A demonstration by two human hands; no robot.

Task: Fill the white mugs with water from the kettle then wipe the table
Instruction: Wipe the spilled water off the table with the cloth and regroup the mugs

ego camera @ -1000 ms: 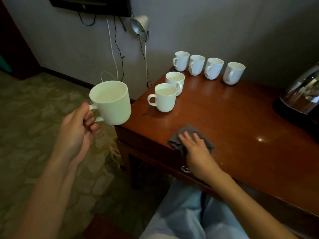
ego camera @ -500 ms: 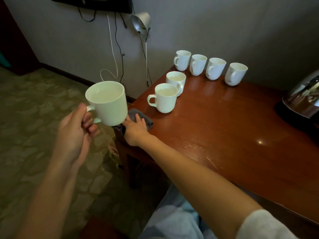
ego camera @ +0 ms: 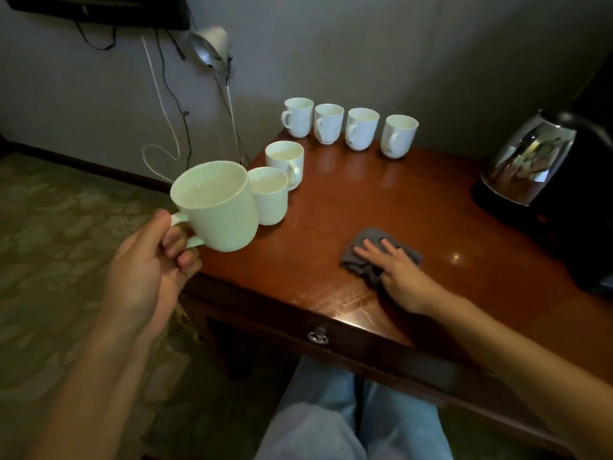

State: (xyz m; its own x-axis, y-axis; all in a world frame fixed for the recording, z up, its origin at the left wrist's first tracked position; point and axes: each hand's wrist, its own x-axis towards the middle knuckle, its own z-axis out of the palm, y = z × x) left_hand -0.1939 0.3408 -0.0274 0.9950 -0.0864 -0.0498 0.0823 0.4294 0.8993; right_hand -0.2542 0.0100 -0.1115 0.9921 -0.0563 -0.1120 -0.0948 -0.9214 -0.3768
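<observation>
Well, from my remote seat, farthest left I see the left hand [ego camera: 146, 260] gripping a mug [ego camera: 215, 207] by its handle, thumb on top and fingers curled beneath. It holds the mug in the air at the left edge of the table [ego camera: 365, 194], with water showing inside. Just behind it two mugs [ego camera: 270, 200] stand on the table near the left edge, touching or nearly so, both with water in them. On the wall above them hangs a lamp [ego camera: 209, 44]. Further right, four mugs [ego camera: 329, 123] stand in a row along the back edge, handles turned left; I cannot tell how full they are. Nearer the front, a grey cloth [ego camera: 373, 234] lies crumpled on the tabletop, and the right hand [ego camera: 401, 277] rests flat on it, fingers straight and spread, pressing it onto the wood. Below the front edge there is a metal drawer pull [ego camera: 317, 336]. At far right the kettle [ego camera: 537, 157] sits upright on its dark base, well apart from every mug.
</observation>
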